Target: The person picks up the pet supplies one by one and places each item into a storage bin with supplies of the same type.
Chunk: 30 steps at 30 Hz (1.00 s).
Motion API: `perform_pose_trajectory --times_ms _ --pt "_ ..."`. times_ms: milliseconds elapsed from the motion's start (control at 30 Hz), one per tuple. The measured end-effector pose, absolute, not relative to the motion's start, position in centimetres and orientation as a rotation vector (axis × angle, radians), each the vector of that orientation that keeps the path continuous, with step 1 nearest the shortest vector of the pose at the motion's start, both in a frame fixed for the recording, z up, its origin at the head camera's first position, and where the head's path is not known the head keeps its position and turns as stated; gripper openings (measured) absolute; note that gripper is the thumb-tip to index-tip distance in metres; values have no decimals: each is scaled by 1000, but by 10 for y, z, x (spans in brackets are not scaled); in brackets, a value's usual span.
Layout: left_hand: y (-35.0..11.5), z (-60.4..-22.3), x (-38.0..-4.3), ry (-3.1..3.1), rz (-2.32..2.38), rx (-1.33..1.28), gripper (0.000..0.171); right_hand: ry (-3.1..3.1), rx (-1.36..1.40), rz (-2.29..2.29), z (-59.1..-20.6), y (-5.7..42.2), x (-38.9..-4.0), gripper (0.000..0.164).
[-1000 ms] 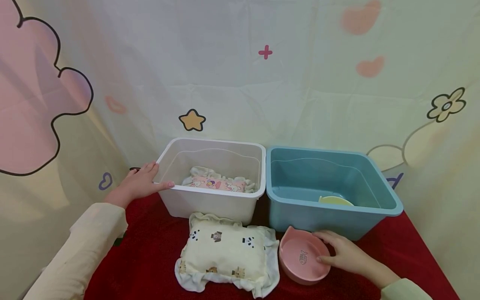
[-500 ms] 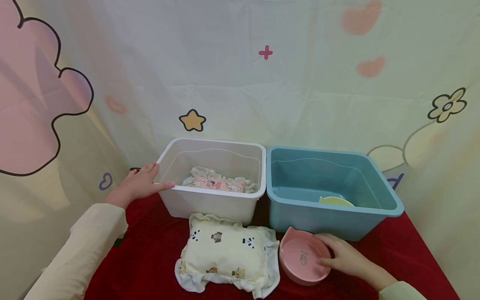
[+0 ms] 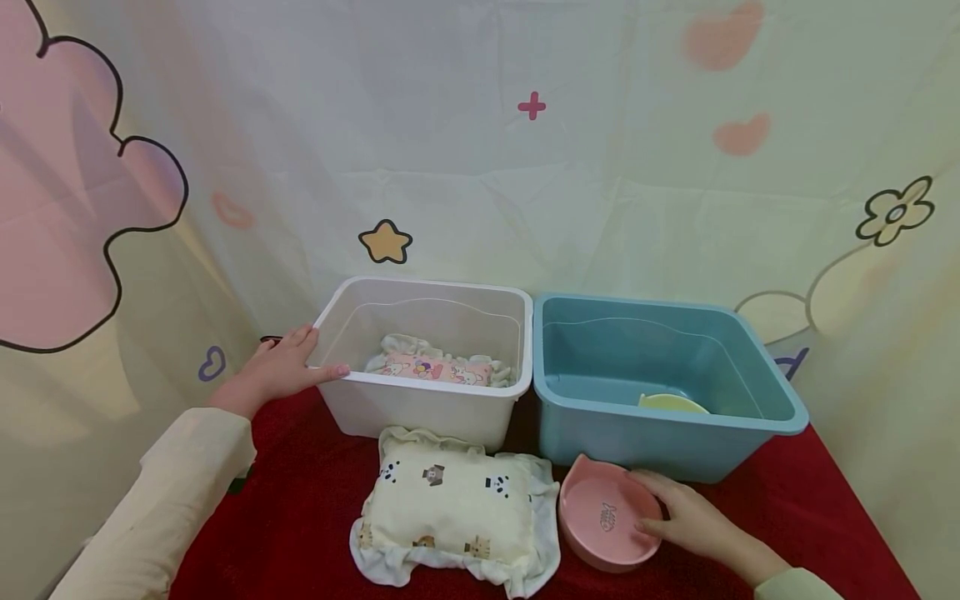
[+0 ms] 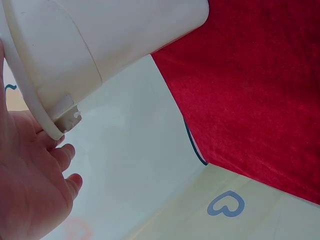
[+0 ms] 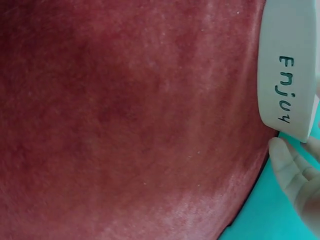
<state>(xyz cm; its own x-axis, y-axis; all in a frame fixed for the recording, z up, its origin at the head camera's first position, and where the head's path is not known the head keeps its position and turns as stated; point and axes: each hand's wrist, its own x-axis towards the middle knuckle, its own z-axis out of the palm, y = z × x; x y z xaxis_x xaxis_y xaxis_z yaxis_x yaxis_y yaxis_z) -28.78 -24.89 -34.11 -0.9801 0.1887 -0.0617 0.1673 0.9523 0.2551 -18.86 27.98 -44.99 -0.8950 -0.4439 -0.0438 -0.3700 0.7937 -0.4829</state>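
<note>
My left hand (image 3: 281, 367) rests at the left front corner of a white plastic tub (image 3: 420, 408), thumb along the front rim and fingers loosely spread over the side. Several of its fingertips show below the rim (image 4: 30, 100) in the left wrist view. My right hand (image 3: 686, 512) holds a pink pet bowl (image 3: 592, 508) by its right edge, thumb over the rim, fingers around the outside. A fish-bone print marks the bowl's inside; in the right wrist view its wall (image 5: 287, 65) reads "Enjoy". Left of the bowl lies a frilled cream pillow (image 3: 450, 508) with animal prints.
A blue tub (image 3: 637, 429) stands beside the white one, with a yellow dish (image 3: 671, 402) partly hidden inside. A pink frilled pillow (image 3: 435, 369) lies in the white tub. Red cloth (image 3: 300, 517) covers the table; a printed curtain (image 3: 465, 217) hangs behind.
</note>
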Motion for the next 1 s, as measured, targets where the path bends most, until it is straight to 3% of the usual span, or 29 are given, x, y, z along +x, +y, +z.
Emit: perform_pose_trajectory --times_ms 1000 --pt "-249 -343 -289 3003 418 270 102 2586 -396 -1047 -464 279 -189 62"
